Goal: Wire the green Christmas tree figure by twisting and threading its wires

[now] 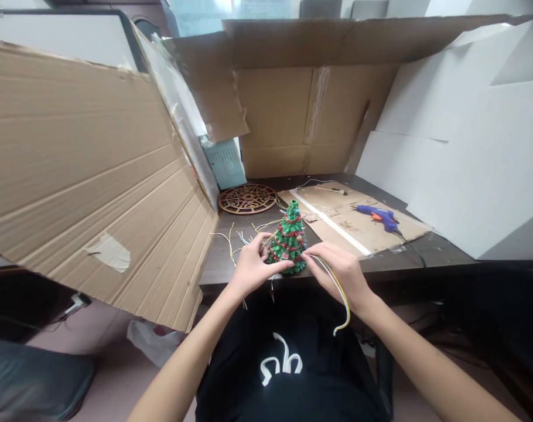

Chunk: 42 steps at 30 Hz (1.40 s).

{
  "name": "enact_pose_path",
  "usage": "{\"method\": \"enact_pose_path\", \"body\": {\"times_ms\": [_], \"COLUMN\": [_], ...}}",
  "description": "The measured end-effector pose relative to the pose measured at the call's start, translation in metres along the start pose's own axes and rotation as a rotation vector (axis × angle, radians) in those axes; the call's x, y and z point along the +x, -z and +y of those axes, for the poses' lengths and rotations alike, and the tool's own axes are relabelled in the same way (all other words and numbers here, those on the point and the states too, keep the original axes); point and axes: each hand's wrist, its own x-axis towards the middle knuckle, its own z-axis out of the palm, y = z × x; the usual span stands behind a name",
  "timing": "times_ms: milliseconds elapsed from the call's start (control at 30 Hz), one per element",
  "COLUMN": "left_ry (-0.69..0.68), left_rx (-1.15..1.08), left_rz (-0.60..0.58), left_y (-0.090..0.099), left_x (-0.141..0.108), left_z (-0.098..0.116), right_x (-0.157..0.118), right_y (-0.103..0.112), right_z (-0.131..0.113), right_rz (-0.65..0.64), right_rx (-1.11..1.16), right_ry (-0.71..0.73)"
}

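A small green Christmas tree [291,237] with red garland and little ornaments stands upright near the table's front edge. Around its left side and lower front curve the fingers and thumb of my left hand [258,261], holding it. At the tree's lower right, my right hand [334,269] pinches a yellow and white wire [343,293], whose free end hangs down toward my lap. The pinching fingertips are close to the tree; whether they touch it I cannot tell. Several loose thin wires [231,239] lie on the table to the left of the tree.
A blue glue gun [378,216] with a cord lies on a flat cardboard sheet [337,214] at right. Behind the tree is a round openwork trivet [248,199], with a light blue box [226,164] beyond. Cardboard walls [275,111] and white panels [460,140] surround the table.
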Motion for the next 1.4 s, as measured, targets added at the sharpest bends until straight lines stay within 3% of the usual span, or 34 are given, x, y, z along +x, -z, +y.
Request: {"method": "enact_pose_path", "body": {"times_ms": [500, 600, 767, 900, 1400], "left_ry": [-0.018, -0.023, 0.007, 0.008, 0.01], "left_rx": [-0.018, -0.028, -0.054, -0.057, -0.074], "left_rz": [-0.014, -0.013, -0.014, -0.01, -0.03], "left_y": [0.0, -0.001, -0.001, -0.001, -0.002], "left_x": [0.0, -0.001, -0.001, -0.001, 0.003], "left_z": [-0.002, -0.001, 0.001, -0.002, -0.008], "right_x": [0.008, 0.007, 0.001, -0.006, -0.016], "right_y": [0.002, -0.005, -0.018, -0.023, -0.026], "right_z": [-0.007, -0.008, 0.001, 0.008, 0.016], "right_rz": [-0.117, -0.07, 0.133, 0.195, 0.131], "right_rx": [-0.128, -0.075, 0.063, 0.08, 0.173], "right_ry": [0.019, 0.017, 0.03, -0.004, -0.03]}}
